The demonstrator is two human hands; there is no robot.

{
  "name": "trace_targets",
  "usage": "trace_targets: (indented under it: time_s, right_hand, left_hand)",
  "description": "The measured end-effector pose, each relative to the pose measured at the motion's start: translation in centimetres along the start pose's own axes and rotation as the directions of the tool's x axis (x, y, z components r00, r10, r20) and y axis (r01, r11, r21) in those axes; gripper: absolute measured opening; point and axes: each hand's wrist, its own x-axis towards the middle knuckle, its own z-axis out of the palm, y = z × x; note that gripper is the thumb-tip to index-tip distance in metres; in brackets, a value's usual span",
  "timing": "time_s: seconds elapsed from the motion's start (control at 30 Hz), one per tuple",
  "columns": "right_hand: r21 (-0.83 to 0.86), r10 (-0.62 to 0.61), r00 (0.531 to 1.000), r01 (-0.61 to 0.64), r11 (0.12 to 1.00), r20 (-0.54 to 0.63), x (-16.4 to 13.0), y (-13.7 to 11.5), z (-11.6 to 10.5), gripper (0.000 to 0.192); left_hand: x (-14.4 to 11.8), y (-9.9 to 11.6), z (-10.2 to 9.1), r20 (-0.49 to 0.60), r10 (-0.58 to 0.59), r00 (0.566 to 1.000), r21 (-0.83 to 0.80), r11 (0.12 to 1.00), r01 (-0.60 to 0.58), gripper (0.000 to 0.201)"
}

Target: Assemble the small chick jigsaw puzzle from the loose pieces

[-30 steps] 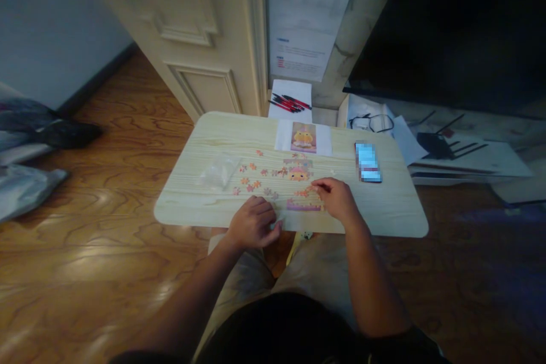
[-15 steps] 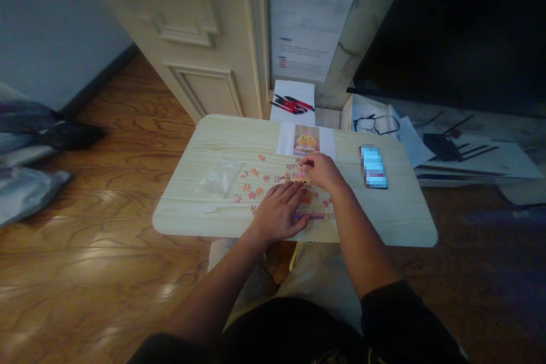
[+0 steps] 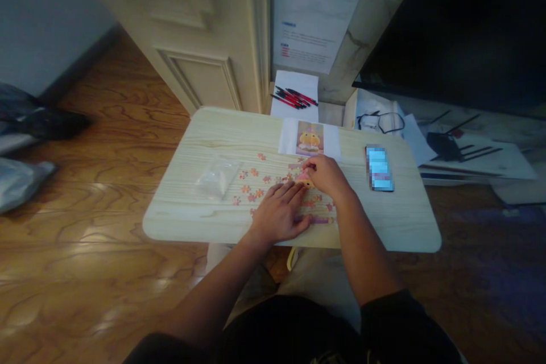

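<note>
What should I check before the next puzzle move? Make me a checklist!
1. Left hand laid over part of the puzzle: ok.
2. Right hand at the puzzle's far part: ok.
3. A piece pinched in the right hand: cannot tell, too small.
4. Printed picture uncovered for comparing: ok.
5. Every piece joined: not ok, loose pieces lie left of the puzzle.
6. Phone away from both hands: ok.

The puzzle pieces (image 3: 245, 189) look matt — the tabletop (image 3: 179, 205) smooth wood-grain, the clear bag (image 3: 216, 179) crinkled plastic.
</note>
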Motion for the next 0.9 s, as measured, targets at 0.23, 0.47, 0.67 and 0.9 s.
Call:
trace_targets:
  time_s: [0.23, 0.47, 0.67, 0.9]
  right_hand:
    - [0.025, 0.041, 0.998, -0.040, 0.999, -0.042, 0.0, 0.3, 0.4, 0.015]
    - [-0.110, 0.133, 0.991, -0.136, 0.985, -0.028, 0.4, -0.1, 0.3, 0.008]
    - [-0.171, 0.221, 0.975, -0.212, 0.962, 0.035, 0.9, -0.6, 0.0, 0.007]
    - [-0.084, 0.273, 0.962, -0.271, 0.959, 0.009, -0.8, -0.5, -0.3, 0.012]
  left_hand:
    - [0.0, 0.0, 0.0, 0.008, -0.005, 1.000, 0.006, 1.000, 0.005, 0.072]
    - [0.1, 0.1, 0.0, -0.004, -0.009, 1.000, 0.018, 1.000, 0.009, 0.068]
    - [0.0, -0.1, -0.8, -0.090, -0.028, 0.996, -0.056, 0.998, 0.023, 0.056]
    - [-0.8, -2.0, -2.8, -0.197, -0.144, 0.970, -0.059, 0.989, 0.134, 0.024]
